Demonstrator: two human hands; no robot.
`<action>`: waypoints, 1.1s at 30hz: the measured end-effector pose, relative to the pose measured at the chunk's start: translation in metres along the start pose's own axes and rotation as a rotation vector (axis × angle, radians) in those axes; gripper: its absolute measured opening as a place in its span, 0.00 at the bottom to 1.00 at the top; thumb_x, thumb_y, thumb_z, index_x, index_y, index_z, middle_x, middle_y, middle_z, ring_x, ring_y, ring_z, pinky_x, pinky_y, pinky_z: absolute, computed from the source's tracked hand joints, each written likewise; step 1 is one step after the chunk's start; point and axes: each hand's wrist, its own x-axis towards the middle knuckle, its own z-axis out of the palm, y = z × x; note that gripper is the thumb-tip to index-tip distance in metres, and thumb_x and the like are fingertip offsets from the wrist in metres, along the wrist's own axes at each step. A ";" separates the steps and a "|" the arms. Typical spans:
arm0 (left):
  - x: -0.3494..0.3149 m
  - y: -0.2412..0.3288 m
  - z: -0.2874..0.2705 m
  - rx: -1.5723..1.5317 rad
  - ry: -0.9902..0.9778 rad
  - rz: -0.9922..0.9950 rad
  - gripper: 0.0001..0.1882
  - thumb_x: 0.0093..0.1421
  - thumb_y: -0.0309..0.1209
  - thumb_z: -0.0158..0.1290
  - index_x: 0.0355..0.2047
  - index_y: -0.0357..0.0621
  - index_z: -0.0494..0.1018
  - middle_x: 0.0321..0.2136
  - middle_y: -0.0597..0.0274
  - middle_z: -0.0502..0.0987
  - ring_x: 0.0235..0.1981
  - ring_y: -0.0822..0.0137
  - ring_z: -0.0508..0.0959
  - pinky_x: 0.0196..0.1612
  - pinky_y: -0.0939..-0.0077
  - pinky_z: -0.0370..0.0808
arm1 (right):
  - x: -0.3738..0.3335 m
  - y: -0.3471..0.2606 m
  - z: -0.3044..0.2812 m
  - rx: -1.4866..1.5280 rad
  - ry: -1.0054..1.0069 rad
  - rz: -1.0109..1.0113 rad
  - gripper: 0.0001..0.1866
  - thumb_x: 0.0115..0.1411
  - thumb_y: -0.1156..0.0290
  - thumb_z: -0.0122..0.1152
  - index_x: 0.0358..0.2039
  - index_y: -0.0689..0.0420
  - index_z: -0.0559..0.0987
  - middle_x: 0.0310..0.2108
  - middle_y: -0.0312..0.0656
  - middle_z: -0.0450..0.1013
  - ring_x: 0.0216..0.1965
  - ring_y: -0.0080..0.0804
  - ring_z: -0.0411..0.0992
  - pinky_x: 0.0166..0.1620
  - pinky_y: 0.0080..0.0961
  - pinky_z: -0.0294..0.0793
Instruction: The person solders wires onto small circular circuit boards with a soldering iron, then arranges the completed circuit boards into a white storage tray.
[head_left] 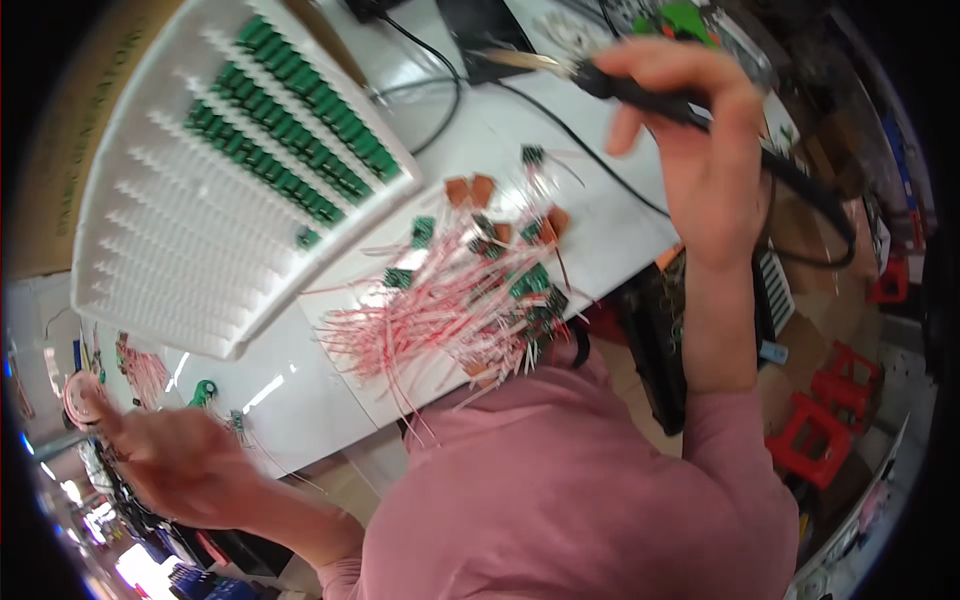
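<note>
One soldering iron (592, 80), gripped in the right hand (708, 165) above the table (625, 238), should keep its tip (535, 61) off the pink wires (430, 310) along the near edge; I cannot tell whether the blurred left hand (185, 462) grips.

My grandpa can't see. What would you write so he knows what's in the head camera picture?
A person's right hand holds what looks like a soldering iron above a white table; the left hand, blurred, is by a round pinkish thing. Pink and white wires lie tangled with small green circuit boards, beside a white tray partly filled with green parts.
</note>
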 end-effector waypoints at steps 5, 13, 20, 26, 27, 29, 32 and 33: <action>0.006 -0.018 -0.061 0.193 -0.109 -0.158 0.19 0.56 0.24 0.45 0.49 0.34 0.59 0.16 0.71 0.53 0.15 0.80 0.53 0.20 0.83 0.51 | 0.007 0.029 0.061 0.161 0.117 -0.144 0.13 0.59 0.62 0.48 0.33 0.60 0.72 0.33 0.45 0.70 0.28 0.26 0.68 0.32 0.23 0.68; 0.007 0.013 -0.055 0.261 -0.092 -0.365 0.17 0.56 0.31 0.46 0.45 0.39 0.60 0.13 0.71 0.58 0.08 0.81 0.52 0.12 0.88 0.48 | -0.005 0.008 0.063 0.063 0.249 -0.349 0.06 0.47 0.73 0.62 0.26 0.56 0.74 0.23 0.37 0.68 0.28 0.30 0.68 0.30 0.24 0.67; -0.017 -0.029 -0.048 0.316 -0.232 -0.853 0.25 0.57 0.40 0.40 0.49 0.32 0.61 0.13 0.64 0.65 0.11 0.77 0.59 0.13 0.82 0.55 | -0.009 -0.014 0.094 -0.103 -0.081 -0.097 0.15 0.38 0.83 0.64 0.29 0.57 0.75 0.36 0.44 0.67 0.36 0.33 0.69 0.38 0.23 0.70; -0.017 -0.047 -0.018 0.195 -0.340 -1.138 0.32 0.58 0.47 0.35 0.57 0.38 0.52 0.24 0.61 0.69 0.14 0.78 0.60 0.19 0.87 0.58 | -0.010 -0.032 0.128 -0.268 -0.366 -0.162 0.14 0.45 0.69 0.64 0.33 0.56 0.75 0.37 0.42 0.66 0.34 0.33 0.66 0.38 0.25 0.65; -0.018 -0.047 -0.020 0.184 -0.330 -1.127 0.32 0.58 0.47 0.35 0.57 0.38 0.52 0.24 0.61 0.69 0.14 0.78 0.60 0.19 0.87 0.58 | -0.011 -0.030 0.136 -0.282 -0.380 -0.178 0.14 0.45 0.67 0.64 0.34 0.55 0.75 0.37 0.41 0.66 0.34 0.33 0.65 0.38 0.25 0.64; -0.020 -0.047 -0.024 0.206 -0.451 -1.053 0.31 0.59 0.45 0.33 0.57 0.37 0.50 0.24 0.61 0.68 0.15 0.78 0.60 0.20 0.86 0.59 | -0.011 -0.028 0.147 -0.288 -0.409 -0.180 0.16 0.44 0.67 0.64 0.35 0.55 0.75 0.38 0.40 0.67 0.34 0.33 0.65 0.39 0.26 0.62; -0.012 -0.052 -0.040 0.221 -0.648 -1.030 0.28 0.60 0.42 0.31 0.55 0.35 0.51 0.26 0.61 0.68 0.17 0.77 0.62 0.22 0.84 0.61 | -0.014 -0.024 0.159 -0.375 -0.464 -0.153 0.17 0.40 0.72 0.64 0.34 0.54 0.75 0.38 0.39 0.67 0.33 0.33 0.64 0.40 0.26 0.60; -0.012 -0.053 -0.042 0.236 -0.742 -1.019 0.27 0.60 0.41 0.30 0.54 0.34 0.52 0.27 0.61 0.68 0.18 0.76 0.63 0.23 0.84 0.61 | -0.015 -0.024 0.161 -0.380 -0.477 -0.153 0.17 0.40 0.72 0.64 0.34 0.54 0.75 0.38 0.39 0.67 0.33 0.33 0.64 0.40 0.26 0.60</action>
